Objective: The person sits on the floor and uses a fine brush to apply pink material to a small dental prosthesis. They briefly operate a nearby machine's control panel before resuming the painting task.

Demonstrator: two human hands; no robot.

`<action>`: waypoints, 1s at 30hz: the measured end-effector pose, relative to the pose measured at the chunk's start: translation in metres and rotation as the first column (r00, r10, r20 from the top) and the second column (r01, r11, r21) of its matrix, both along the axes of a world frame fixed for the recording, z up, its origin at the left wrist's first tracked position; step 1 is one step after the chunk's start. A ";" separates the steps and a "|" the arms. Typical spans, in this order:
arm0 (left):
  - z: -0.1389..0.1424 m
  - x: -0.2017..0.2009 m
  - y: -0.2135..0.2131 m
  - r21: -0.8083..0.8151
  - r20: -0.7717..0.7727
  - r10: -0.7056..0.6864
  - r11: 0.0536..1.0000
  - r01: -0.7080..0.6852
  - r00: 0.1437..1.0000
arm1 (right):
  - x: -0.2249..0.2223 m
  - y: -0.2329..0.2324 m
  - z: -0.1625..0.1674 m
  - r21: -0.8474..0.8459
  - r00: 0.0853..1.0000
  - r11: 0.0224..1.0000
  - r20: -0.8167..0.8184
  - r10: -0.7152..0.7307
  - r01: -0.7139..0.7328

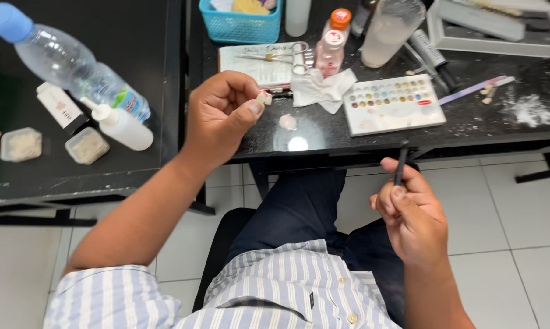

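My left hand (221, 116) is raised over the front edge of the black table (470, 122) and pinches a small whitish tooth-shaped piece (263, 97) between thumb and fingertips. My right hand (409, 216) is lower, over my lap, and grips a thin black brush or pen (400, 163) that points up toward the table edge. A white palette (392, 105) with several small coloured wells lies on the table just beyond the right hand. A crumpled white tissue (321, 89) lies beside it.
Behind the tissue are a small pink-labelled bottle (330, 52), scissors on a pad (275, 58), a teal basket (241, 23) and a grey tray (500, 27). A second black table at left holds a plastic water bottle (68, 64), a white squeeze bottle (119, 125) and small jars (86, 145).
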State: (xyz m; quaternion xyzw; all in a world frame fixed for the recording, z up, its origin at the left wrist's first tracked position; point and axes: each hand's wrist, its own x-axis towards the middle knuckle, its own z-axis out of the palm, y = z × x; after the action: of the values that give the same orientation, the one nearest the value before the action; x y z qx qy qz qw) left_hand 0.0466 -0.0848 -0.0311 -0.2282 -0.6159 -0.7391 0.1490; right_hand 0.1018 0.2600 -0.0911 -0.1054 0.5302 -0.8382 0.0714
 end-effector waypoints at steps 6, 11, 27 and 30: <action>0.006 -0.026 -0.013 -0.156 0.043 -0.169 0.972 0.174 0.985 | -0.007 0.000 0.018 0.354 0.982 0.921 -0.154 -0.112 0.160; -0.013 -0.033 -0.025 -0.076 0.146 -0.292 0.949 0.305 0.945 | -0.024 -0.028 0.054 0.560 0.959 0.787 -0.241 -0.146 0.260; -0.007 -0.019 -0.034 -0.053 -0.132 -0.533 0.845 0.531 0.835 | -0.100 -0.051 0.126 0.840 0.808 0.108 -0.542 0.232 0.532; -0.010 -0.015 -0.039 0.001 -0.105 -0.537 0.842 0.540 0.837 | -0.113 -0.054 0.119 0.853 0.799 0.022 -0.497 0.338 0.522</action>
State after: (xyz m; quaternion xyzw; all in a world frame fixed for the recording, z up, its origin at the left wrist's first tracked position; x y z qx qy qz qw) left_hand 0.0312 -0.1242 -0.0410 -0.4266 -0.5073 -0.7482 -0.0303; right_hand -0.0112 0.2061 0.0278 -0.2393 0.9545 -0.1440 -0.1043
